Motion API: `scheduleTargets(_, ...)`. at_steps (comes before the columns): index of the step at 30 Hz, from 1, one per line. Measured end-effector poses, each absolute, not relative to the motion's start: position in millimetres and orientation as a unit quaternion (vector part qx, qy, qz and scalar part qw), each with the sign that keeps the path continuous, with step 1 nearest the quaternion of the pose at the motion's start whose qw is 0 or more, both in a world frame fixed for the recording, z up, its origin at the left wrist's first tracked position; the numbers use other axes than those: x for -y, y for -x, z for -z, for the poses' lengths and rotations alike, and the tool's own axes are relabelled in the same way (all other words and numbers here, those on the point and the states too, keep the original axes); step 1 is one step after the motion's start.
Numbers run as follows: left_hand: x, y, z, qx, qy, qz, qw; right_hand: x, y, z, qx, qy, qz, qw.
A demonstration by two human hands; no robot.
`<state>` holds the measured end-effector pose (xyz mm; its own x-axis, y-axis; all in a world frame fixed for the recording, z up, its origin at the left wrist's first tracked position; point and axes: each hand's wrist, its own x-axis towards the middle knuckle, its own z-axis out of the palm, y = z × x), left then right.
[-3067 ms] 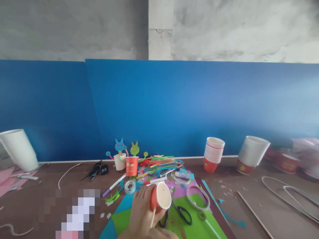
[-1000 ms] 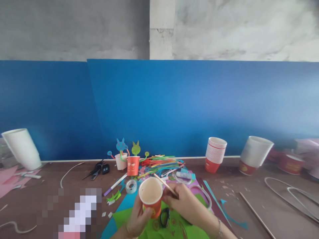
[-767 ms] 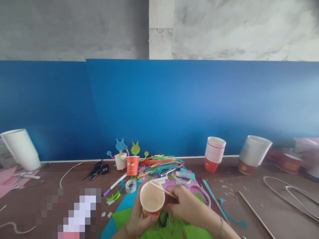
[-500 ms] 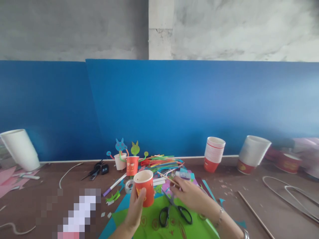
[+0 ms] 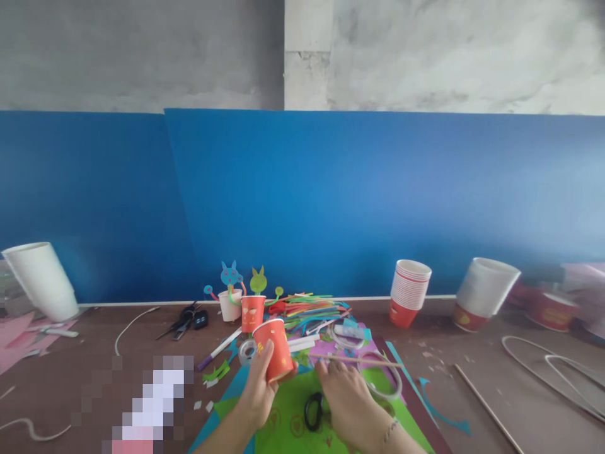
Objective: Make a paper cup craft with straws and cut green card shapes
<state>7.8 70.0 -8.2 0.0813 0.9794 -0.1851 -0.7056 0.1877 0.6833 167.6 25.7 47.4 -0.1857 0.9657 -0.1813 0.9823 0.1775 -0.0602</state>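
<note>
My left hand (image 5: 259, 388) is wrapped round a red paper cup (image 5: 274, 353), which tilts to the left above the papers. To its right, my right hand (image 5: 343, 388) is palm down over green paper (image 5: 283, 435), at a thin wooden stick (image 5: 363, 360) lying crosswise just beyond the knuckles. Its fingertips are hidden, so whether it grips anything does not show. Black-handled scissors (image 5: 312, 412) are partly covered by that hand. A tape roll (image 5: 246, 352) is left of the cup.
Two decorated cups with paper animal heads (image 5: 253, 314) stand behind, beside colourful pipe cleaners (image 5: 312, 309). Stacked cups (image 5: 410, 293) and larger tubs (image 5: 486, 293) are at the back right. Another stick (image 5: 486, 407) lies right; a marker (image 5: 220, 349) lies left.
The held cup has tipped over to the left. My right hand has moved down over the scissors, and the stick now lies nearly level beyond it instead of sticking out from the fingers.
</note>
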Motion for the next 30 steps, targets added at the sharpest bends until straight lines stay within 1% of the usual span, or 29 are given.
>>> scheduleTargets(3,-69.8,-8.7,1.4,-0.310,-0.195,-0.571,0.735,-29.0,-160.9,-37.4,-0.755,-0.650,0.045,0.065)
scheduleTargets(7,-70.6,-9.3,0.1,-0.319,-0.170,-0.580,0.730,-34.1,-159.9,-30.9,-0.746,-0.663,0.024,0.066)
scheduleTargets(10,-73.0,-8.8,1.5,-0.320,-0.169,-0.586,0.725,-31.4,-158.9,-35.9,-0.736,-0.672,0.027,0.073)
scheduleTargets(14,-76.0,-7.9,2.7,-0.338,-0.146,-0.587,0.721,-16.0,-160.8,-53.3,-0.745,-0.662,0.069,0.041)
scheduleTargets(16,-76.3,-7.7,2.9,-0.330,-0.143,-0.591,0.722,-7.9,-162.6,-61.6,-0.768,-0.633,0.098,0.009)
scheduleTargets(19,-75.5,-7.9,2.5,-0.329,-0.144,-0.591,0.722,-2.7,-159.4,-67.5,-0.795,-0.596,0.107,-0.034)
scheduleTargets(24,-72.1,-9.7,-0.2,-0.297,-0.177,-0.598,0.723,-7.6,-140.3,-61.0,-0.798,-0.593,0.111,-0.010)
scheduleTargets(30,-70.1,-10.7,-1.2,-0.305,-0.189,-0.603,0.712,-8.2,-134.6,-53.6,-0.799,-0.594,0.091,-0.017)
